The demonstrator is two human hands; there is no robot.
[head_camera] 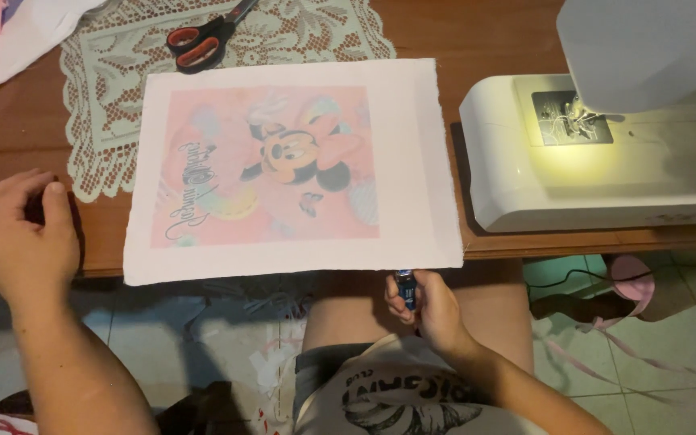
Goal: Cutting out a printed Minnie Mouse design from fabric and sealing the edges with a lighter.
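Fabric square point(292, 173) with a cartoon print lies flat mid-frame on the table point(485, 32), its lower edge just above the right hand point(428, 310), whose grip clenches a small blue lighter-like object point(406, 290); left hand point(18, 234), loosely curled, sits far left.

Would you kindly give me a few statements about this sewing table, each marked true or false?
1. The right hand holds a small blue object below the table edge. True.
2. The scissors lie on the printed fabric. False: they lie on the lace mat, above the fabric.
3. The sewing machine has its light on. True.
4. The left hand grips the scissors. False: it rests at the table edge, left of the fabric.
5. The fabric hangs off the table onto the floor. False: it lies flat on the table.
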